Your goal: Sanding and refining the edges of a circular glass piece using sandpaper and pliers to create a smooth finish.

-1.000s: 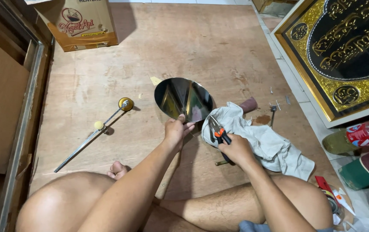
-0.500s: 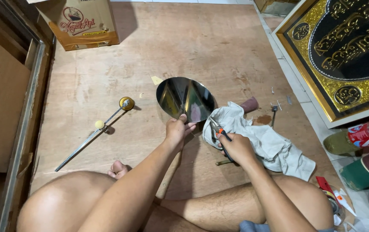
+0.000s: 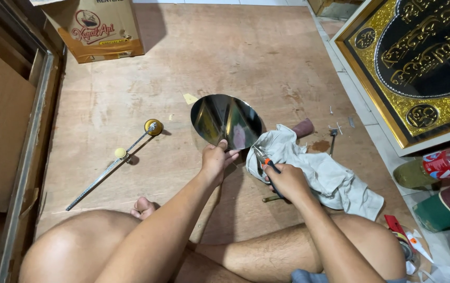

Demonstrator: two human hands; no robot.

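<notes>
Polished metal disc [image 3: 226, 121] sits tilted on the plywood floor [image 3: 130, 105] just ahead of my left hand [image 3: 215, 160], whose fingers [image 3: 221, 147] pinch its near rim, closed on the edge with the thumb on top. It is an oval of mirror-bright sheet; as I see it, its long axis runs left to right and a little away from me, and the shiny face looks up toward me. My right hand [image 3: 283, 181] is wrapped shut around the handles of a pair of snips [image 3: 264, 162] with orange grips, the blades pointing forward and left toward the disc's near right edge, close beside my left fingers. I cannot tell how far the blades stand apart. I judge I am steadying the piece and lining the tool up on its rim; the next move calls for a firm pinch so the sheet does not swing, and for bringing the blades square onto the edge. A crumpled pale rag [image 3: 319, 173] lies under and beyond my right hand, and a long metal rod [image 3: 112, 167] lies well off to the left.
</notes>
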